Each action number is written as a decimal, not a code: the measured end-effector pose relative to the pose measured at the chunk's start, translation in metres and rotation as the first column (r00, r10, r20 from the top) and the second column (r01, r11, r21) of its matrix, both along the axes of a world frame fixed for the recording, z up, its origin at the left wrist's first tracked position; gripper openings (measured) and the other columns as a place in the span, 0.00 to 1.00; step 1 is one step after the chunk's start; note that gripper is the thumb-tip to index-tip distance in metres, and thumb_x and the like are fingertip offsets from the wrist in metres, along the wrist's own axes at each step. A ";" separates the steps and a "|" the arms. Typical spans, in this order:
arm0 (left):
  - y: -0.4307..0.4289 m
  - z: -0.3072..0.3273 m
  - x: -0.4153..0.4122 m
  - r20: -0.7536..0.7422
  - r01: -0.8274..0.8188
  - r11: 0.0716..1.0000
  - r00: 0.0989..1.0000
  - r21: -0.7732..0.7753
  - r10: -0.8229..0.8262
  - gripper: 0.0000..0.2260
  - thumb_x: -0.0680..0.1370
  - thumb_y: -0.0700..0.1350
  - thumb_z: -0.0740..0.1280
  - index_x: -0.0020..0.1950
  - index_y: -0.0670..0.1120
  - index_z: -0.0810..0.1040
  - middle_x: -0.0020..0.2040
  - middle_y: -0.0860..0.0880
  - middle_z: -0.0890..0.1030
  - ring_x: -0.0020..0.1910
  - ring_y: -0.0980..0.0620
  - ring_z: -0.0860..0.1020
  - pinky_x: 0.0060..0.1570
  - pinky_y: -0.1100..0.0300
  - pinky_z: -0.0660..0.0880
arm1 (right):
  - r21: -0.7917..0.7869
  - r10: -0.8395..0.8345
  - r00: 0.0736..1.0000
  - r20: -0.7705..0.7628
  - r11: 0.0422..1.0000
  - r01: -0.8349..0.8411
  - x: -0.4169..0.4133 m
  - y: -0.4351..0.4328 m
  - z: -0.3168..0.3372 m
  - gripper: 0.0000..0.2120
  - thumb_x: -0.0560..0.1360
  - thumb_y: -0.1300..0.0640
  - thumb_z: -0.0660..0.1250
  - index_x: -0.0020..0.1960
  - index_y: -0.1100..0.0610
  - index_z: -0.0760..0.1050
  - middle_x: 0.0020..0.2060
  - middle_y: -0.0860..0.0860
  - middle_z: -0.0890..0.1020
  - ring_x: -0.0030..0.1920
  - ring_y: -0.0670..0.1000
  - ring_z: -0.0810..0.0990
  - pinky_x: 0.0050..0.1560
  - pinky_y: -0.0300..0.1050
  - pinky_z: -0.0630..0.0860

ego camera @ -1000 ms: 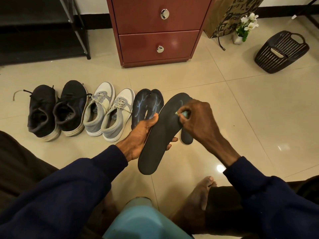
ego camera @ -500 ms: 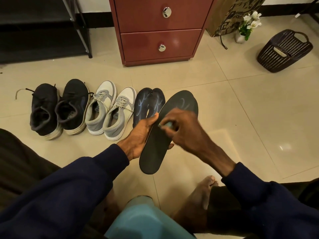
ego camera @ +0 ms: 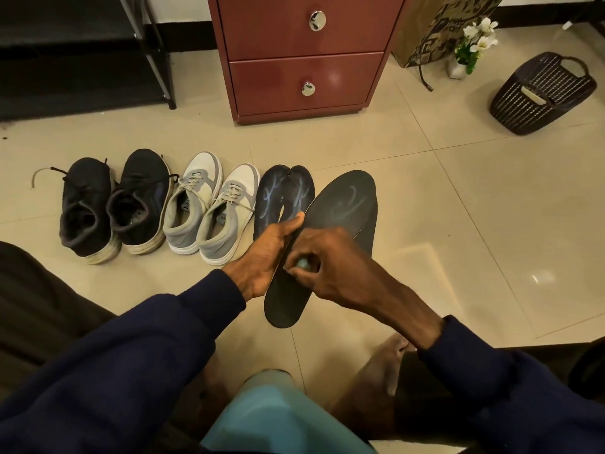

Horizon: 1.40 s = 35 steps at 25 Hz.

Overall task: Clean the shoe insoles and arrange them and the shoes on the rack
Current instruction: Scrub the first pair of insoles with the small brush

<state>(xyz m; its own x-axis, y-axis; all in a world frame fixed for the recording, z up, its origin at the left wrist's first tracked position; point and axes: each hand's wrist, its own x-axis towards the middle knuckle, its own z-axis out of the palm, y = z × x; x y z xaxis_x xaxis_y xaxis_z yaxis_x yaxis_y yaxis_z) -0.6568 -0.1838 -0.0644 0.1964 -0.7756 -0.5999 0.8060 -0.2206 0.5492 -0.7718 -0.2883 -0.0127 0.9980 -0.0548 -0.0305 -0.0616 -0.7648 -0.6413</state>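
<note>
Black insole (ego camera: 340,204), in front of the drawer unit (ego camera: 304,54), is gripped along one edge by the left hand (ego camera: 265,257); the right hand (ego camera: 334,260) pinches a teal wipe (ego camera: 302,264) against it. Hard scrubbing could probably twist it loose.

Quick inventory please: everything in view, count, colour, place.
black foam insole: 1, black, held centre
small teal wiping pad: 1, teal, on that insole
blue-marked dark insoles: 2, dark, floor right of shoes
black laced sneakers: 2, black, floor left
grey-and-white sneakers: 2, grey-white, beside black pair
black metal rack: 1, black, top left
red-brown wooden drawer cabinet: 1, red-brown, top centre
patterned paper bag: 1, brown, top right
white flowers in vase: 1, white, by bag
dark plastic basket: 1, dark, far right
pale blue object: 1, blue, bottom centre
left hand: grips insole
right hand: pinches pad
</note>
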 end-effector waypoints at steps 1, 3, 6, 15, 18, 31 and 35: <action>0.000 0.000 0.000 0.001 -0.003 1.000 1.000 -0.007 0.003 0.19 0.83 0.56 0.64 0.57 0.42 0.85 0.51 0.42 0.83 0.46 0.45 0.84 0.52 0.50 0.80 | -0.019 0.005 1.000 -0.014 1.000 -0.005 0.002 -0.003 0.001 0.05 0.72 0.62 0.75 0.47 0.56 0.86 0.45 0.50 0.83 0.43 0.44 0.79 0.44 0.27 0.73; -0.002 0.005 -0.003 -0.041 0.029 0.998 0.999 -0.047 -0.031 0.22 0.85 0.57 0.61 0.67 0.41 0.80 0.54 0.40 0.83 0.47 0.42 0.83 0.52 0.46 0.79 | -0.104 -0.174 0.984 0.042 0.979 0.178 0.006 -0.023 0.001 0.06 0.72 0.63 0.75 0.48 0.58 0.85 0.45 0.53 0.82 0.43 0.48 0.79 0.43 0.30 0.71; -0.004 0.006 -0.005 -0.058 0.052 0.996 0.997 -0.071 -0.056 0.24 0.85 0.59 0.59 0.72 0.43 0.78 0.59 0.38 0.83 0.50 0.40 0.83 0.53 0.43 0.79 | -0.210 -0.363 0.921 0.143 0.898 0.386 0.005 -0.036 0.000 0.05 0.71 0.64 0.75 0.47 0.58 0.84 0.44 0.54 0.82 0.43 0.52 0.79 0.43 0.36 0.70; -0.004 0.005 -0.005 -0.086 0.060 0.996 0.994 -0.070 -0.066 0.26 0.85 0.60 0.57 0.71 0.43 0.77 0.62 0.38 0.81 0.53 0.39 0.82 0.51 0.46 0.80 | -0.269 -0.398 0.916 0.050 0.878 0.396 0.006 -0.048 0.002 0.06 0.73 0.63 0.73 0.49 0.58 0.85 0.47 0.55 0.82 0.46 0.53 0.80 0.45 0.36 0.71; -0.002 0.009 -0.003 -0.072 0.058 0.996 0.995 -0.072 -0.063 0.26 0.85 0.60 0.57 0.73 0.43 0.76 0.62 0.37 0.81 0.52 0.40 0.82 0.50 0.46 0.80 | -0.228 -0.412 0.910 0.056 0.882 0.413 0.002 -0.045 0.001 0.07 0.72 0.64 0.74 0.49 0.58 0.85 0.47 0.54 0.82 0.45 0.52 0.80 0.46 0.38 0.75; 0.000 0.009 -0.003 -0.102 0.047 0.995 0.993 -0.093 -0.056 0.27 0.85 0.60 0.56 0.76 0.42 0.73 0.58 0.38 0.82 0.49 0.41 0.82 0.50 0.46 0.79 | -0.015 -0.290 0.957 0.014 0.957 0.290 0.000 -0.037 -0.004 0.05 0.72 0.63 0.76 0.47 0.56 0.86 0.42 0.49 0.82 0.40 0.45 0.79 0.40 0.33 0.76; -0.001 0.007 -0.003 -0.094 0.065 0.992 0.993 -0.108 -0.075 0.28 0.85 0.61 0.56 0.76 0.42 0.73 0.65 0.37 0.80 0.54 0.40 0.82 0.51 0.46 0.79 | -0.212 -0.286 0.957 0.054 0.933 0.290 0.005 -0.057 -0.004 0.05 0.71 0.63 0.75 0.47 0.56 0.86 0.44 0.52 0.83 0.42 0.50 0.80 0.43 0.38 0.76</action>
